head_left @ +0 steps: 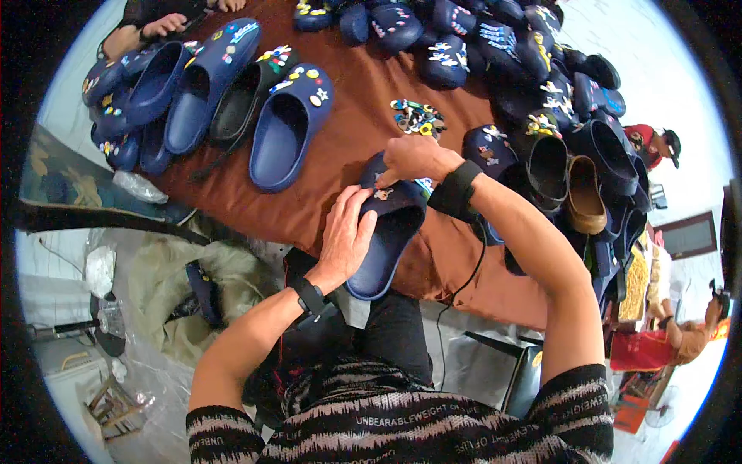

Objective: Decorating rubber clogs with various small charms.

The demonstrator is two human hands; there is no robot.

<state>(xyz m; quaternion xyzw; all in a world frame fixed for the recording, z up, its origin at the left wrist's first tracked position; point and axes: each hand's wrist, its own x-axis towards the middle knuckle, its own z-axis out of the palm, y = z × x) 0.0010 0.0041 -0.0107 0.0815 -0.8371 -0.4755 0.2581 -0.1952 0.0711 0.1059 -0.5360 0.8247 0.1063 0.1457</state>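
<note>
Steadying the clog (392, 228) at the desk (355, 108)'s near edge, the left hand (345, 236) lies with fingers extended along its side; the right hand (417, 164) curls over the toe, its grip hidden. The heel seems to overhang, so hard pressing could tip it.

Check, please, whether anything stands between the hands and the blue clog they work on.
Nothing visible does: the left hand touches the blue clog, and the right hand is at its toe end. The charm pile lies beyond the right hand, not between.
</note>
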